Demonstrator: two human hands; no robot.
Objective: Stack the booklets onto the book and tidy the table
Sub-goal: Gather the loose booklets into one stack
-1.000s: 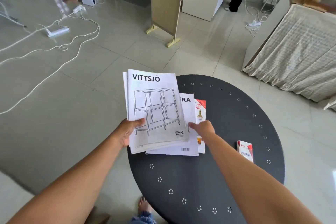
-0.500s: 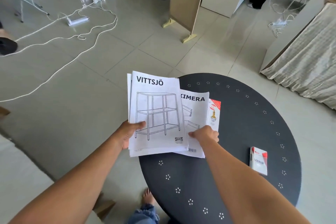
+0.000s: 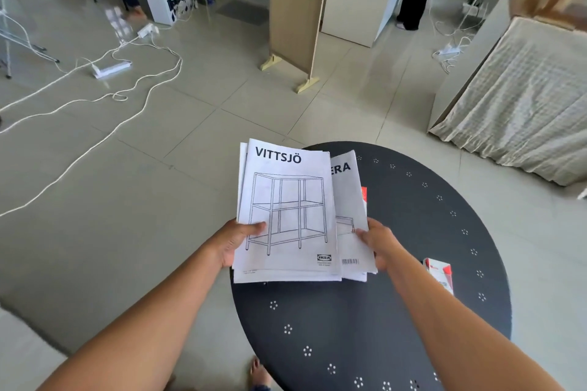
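2 hands, booklets lengthwise, titles away

- 2 hands: left hand, right hand
- booklets: at least 3 – VITTSJÖ booklet on top, second booklet, more sheet edges under; exact count unclear
- 1 red-cornered book, mostly hidden
- 1 small red-white box
- 1 round black table
- 3 power strips on the floor

small carton beside right forearm, table otherwise bare
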